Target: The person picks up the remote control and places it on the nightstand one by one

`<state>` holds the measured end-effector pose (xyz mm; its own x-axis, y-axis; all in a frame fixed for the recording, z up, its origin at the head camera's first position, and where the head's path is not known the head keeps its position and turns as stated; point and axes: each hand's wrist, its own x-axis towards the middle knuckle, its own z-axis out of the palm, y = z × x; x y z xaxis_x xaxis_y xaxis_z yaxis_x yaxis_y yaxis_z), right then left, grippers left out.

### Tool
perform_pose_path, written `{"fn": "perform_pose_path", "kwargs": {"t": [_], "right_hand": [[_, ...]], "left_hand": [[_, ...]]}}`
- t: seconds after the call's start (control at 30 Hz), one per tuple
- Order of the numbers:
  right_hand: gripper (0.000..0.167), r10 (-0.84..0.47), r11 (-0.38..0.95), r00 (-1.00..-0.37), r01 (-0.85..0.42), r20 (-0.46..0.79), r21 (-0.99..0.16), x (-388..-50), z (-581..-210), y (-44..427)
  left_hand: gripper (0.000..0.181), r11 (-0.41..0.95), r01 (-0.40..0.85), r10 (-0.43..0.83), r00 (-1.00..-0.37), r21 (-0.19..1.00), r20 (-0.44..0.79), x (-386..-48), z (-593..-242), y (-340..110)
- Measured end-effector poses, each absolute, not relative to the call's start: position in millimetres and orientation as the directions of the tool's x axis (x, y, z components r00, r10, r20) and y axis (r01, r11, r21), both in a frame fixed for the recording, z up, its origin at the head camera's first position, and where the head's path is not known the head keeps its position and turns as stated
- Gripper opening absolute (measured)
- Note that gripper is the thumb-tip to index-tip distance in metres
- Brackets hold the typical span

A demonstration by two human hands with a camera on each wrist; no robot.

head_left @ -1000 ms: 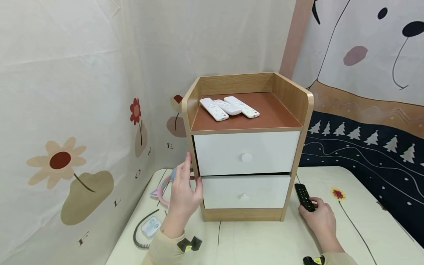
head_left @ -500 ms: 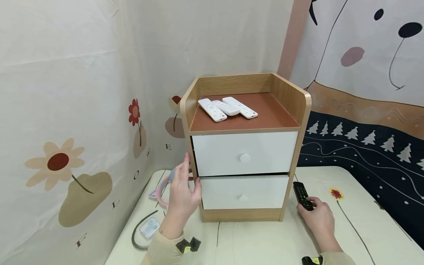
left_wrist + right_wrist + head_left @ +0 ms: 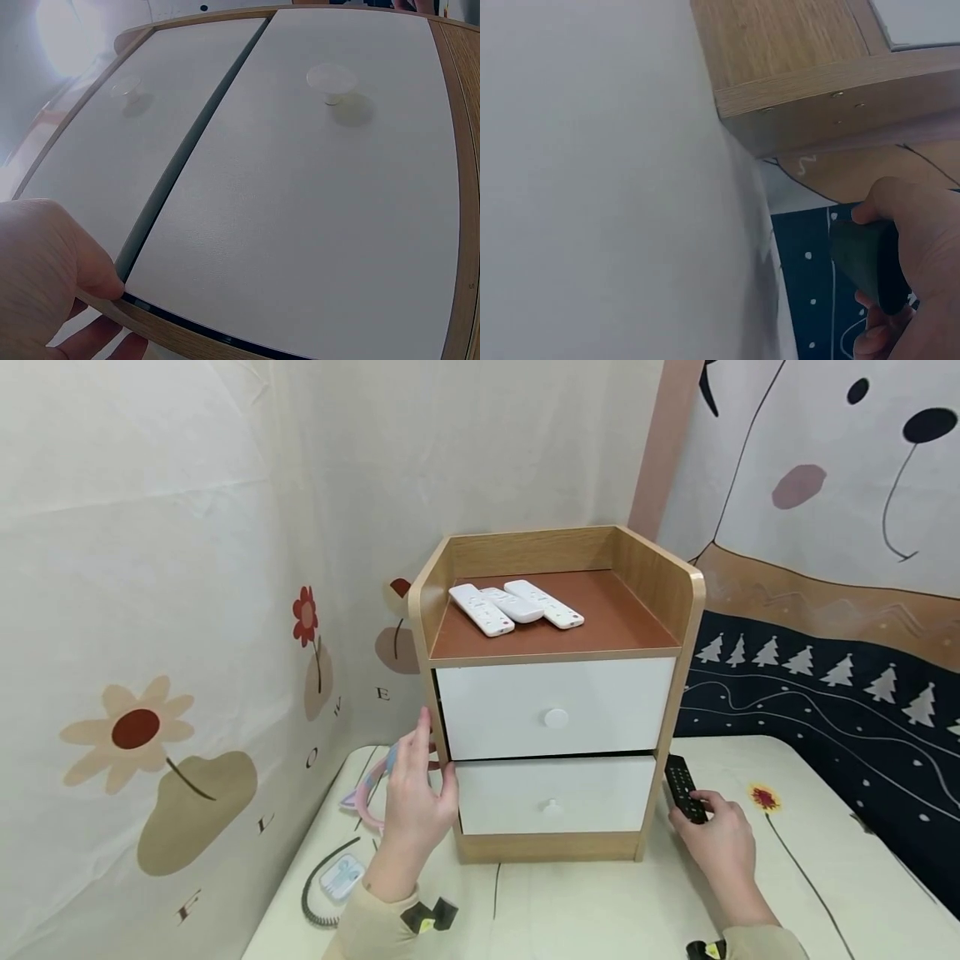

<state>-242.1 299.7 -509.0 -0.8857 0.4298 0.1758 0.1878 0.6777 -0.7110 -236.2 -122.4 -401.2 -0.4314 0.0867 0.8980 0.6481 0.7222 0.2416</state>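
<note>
A wooden cabinet [image 3: 551, 847] with two white drawers stands in the middle of the head view. My left hand [image 3: 415, 806] rests against its left side, fingers straight and pointing up, the thumb at the front edge. In the left wrist view that thumb [image 3: 96, 270] lies by the gap between the upper drawer [image 3: 487, 710] and the lower drawer [image 3: 502, 797]. Right of the cabinet, my right hand [image 3: 720, 839] holds a black remote control [image 3: 681, 785] near its lower end. The right wrist view shows the remote control [image 3: 859, 255] between thumb and fingers.
On the cabinet's brown top lie white remote controls, a left one [image 3: 482, 609], a middle one [image 3: 517, 605] and a right one [image 3: 545, 603]. Left on the table are a pink headband [image 3: 365, 802], a coiled cord [image 3: 315, 881] and a small pale-blue case [image 3: 342, 877].
My right hand and the black remote control have moved slightly away from me, along the cabinet's right side. The left hand stays at the cabinet's left side.
</note>
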Motion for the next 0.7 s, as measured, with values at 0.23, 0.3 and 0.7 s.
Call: {"fn": "perform_pose_path", "kwargs": {"t": [0.23,0.3,0.7], "right_hand": [[0.056,0.422,0.675,-0.879,0.144,0.220,-0.723,-240.5,-486.3,298.0],[0.056,0.414,0.690,-0.876,0.124,0.248,-0.713,-241.2,-478.2,298.2],[0.054,0.373,0.765,-0.824,0.012,0.426,-0.644,-243.3,-417.3,299.8]], "left_hand": [[0.097,0.725,0.645,0.083,-0.428,0.240,0.900,-236.1,-400.6,-122.3],[0.097,0.723,0.647,0.083,-0.429,0.242,0.899,-236.5,-400.8,-122.3],[0.097,0.717,0.652,0.084,-0.431,0.246,0.898,-238.2,-401.2,-121.7]]}}
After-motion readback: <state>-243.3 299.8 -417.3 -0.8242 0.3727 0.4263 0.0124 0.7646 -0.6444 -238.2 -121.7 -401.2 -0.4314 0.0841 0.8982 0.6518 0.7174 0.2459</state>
